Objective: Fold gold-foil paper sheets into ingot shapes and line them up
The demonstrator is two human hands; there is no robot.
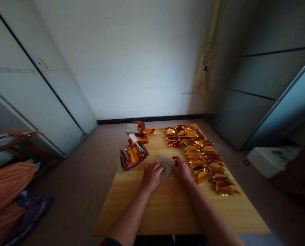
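A greyish sheet of paper (166,164) lies on the wooden tabletop between my hands, turned at an angle, with what look like fold lines across it. My left hand (152,174) rests on its left edge, fingers stretched over the paper. At the right edge, my right hand (182,168) has its index finger bent and its thumb apart from it, close to or touching the paper. Left of the sheet stands a bundle of bent gold foil papers (134,155) with pale backs. Rows of folded gold foil pieces (203,153) cover the table's right side.
Another small stack of foil paper (135,127) sits at the table's (152,218) far left corner. A white wall (142,68) rises behind. Orange cloth (11,184) lies at the left, and a white box (267,160) stands on the floor at the right.
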